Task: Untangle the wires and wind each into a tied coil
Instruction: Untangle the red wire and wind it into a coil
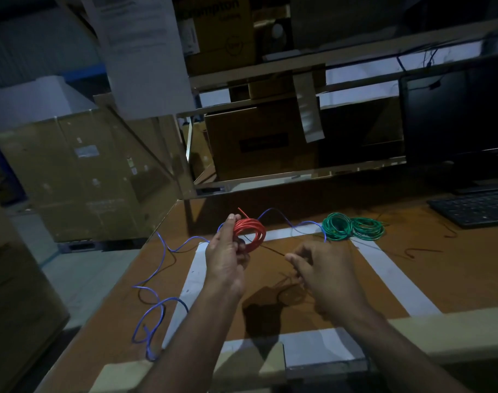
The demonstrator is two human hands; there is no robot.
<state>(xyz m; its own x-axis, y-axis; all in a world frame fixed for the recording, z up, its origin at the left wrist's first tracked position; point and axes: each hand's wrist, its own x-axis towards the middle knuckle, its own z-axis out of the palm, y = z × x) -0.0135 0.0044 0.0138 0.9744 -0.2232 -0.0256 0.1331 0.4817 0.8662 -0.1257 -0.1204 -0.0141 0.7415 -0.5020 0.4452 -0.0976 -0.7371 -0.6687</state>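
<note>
My left hand (226, 256) holds a small coil of red wire (252, 232) upright above the brown table, with one red end sticking up. My right hand (321, 268) is pinched on a thin dark tie wire (273, 251) that runs from the red coil to its fingertips. A green wire (351, 228), wound into two adjoining coils, lies on the table behind my right hand. A long blue wire (163, 268) lies loose, snaking from the near left edge past the red coil to the green coils.
White tape (395, 275) marks a rectangle on the table. A black keyboard (477, 208) and monitor (457, 123) stand at the far right. Metal shelving with cardboard boxes (259, 140) rises behind the table. A large wrapped carton (80, 171) stands left.
</note>
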